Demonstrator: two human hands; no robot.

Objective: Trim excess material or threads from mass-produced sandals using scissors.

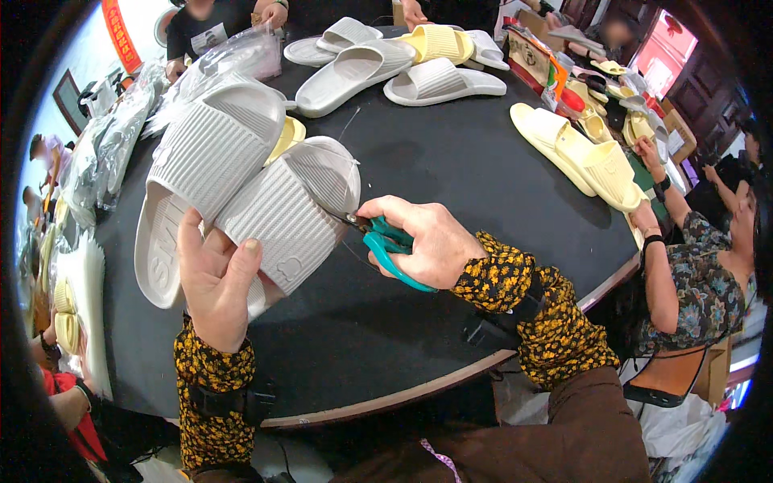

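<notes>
Hands [211, 286] hold snips [375, 241] and grey slippers [278, 213], partly hiding a yellow slipper [288, 138].

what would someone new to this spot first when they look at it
Most likely the pair of light grey, ribbed slide sandals left of centre, held up in the left hand over the dark tabletop. Next, the teal-handled metal scissors in the right hand, with their blades by one sandal's strap. Then the pale yellow, open-toed slides at the table's right side.
</notes>
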